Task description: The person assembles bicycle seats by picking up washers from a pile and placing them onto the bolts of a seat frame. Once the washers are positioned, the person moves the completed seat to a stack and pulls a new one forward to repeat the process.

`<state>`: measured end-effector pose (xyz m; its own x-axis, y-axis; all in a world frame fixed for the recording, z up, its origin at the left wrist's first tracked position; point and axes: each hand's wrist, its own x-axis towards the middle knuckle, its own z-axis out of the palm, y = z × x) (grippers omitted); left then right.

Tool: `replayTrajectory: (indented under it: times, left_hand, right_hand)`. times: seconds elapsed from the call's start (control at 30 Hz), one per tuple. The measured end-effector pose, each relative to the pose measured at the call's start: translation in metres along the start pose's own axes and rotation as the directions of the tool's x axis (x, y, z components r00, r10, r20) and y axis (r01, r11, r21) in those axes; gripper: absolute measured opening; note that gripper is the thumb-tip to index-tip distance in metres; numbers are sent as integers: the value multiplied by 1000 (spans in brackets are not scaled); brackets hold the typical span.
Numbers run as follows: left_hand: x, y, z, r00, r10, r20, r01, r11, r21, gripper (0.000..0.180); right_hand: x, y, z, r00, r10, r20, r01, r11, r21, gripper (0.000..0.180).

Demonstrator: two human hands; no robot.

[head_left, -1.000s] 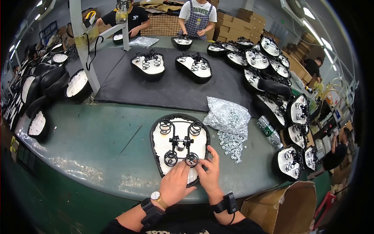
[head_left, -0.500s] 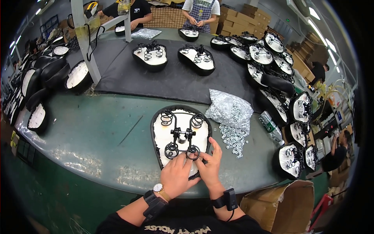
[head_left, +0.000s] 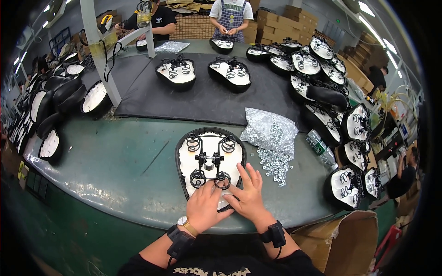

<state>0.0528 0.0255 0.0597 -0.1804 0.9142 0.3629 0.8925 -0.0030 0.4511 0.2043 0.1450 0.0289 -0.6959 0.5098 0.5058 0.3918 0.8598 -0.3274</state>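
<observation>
An upside-down bicycle saddle (head_left: 186, 175) lies before me on the green table, its white underside bearing a black metal frame (head_left: 209, 175) with coil springs at the corners. My left hand (head_left: 203, 209) rests on its near end. The left fingers are stretched toward the near springs; their tips are partly hidden at the coils. My right hand (head_left: 248, 198) is beside it on the near right, fingers spread, with the index finger near the right-hand coil (head_left: 223, 180) and the thumb over the white underside. I cannot make out anything held in either hand.
Right of the saddle, small metal nuts (head_left: 276, 168) spill from a clear plastic bag (head_left: 262, 131). A plastic bottle (head_left: 321, 149) lies beyond them. More saddles (head_left: 343, 188) crowd both sides. A cardboard box (head_left: 350, 244) stands at the lower right. Two people work across the table.
My right hand has drawn slightly right from the near coil, with its fingers spread more. My left hand stays at the saddle's near end. The whole view has shifted a little.
</observation>
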Motion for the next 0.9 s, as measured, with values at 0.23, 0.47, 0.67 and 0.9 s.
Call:
replayTrajectory:
  times: [0.23,0.47,0.67,0.9]
  left_hand:
    - [-2,0,12,999,34,-12,-33,998,47,82]
    - [0,6,8,1000,25,4,-25,995,99,79]
    - [-3,1,12,999,21,-32,-19,998,55,77]
    - [-12,-13,-15,1000,14,11,-13,992,-126,57]
  right_hand:
    - [0,3,-3,996,13,91,-12,1000,-10,42]
    - [-8,2,6,997,-9,71,10,1000,-10,40]
    - [-16,-5,6,985,23,-170,-14,998,54,26]
    - [-5,-9,-11,965,124,-229,-81,978,191,18]
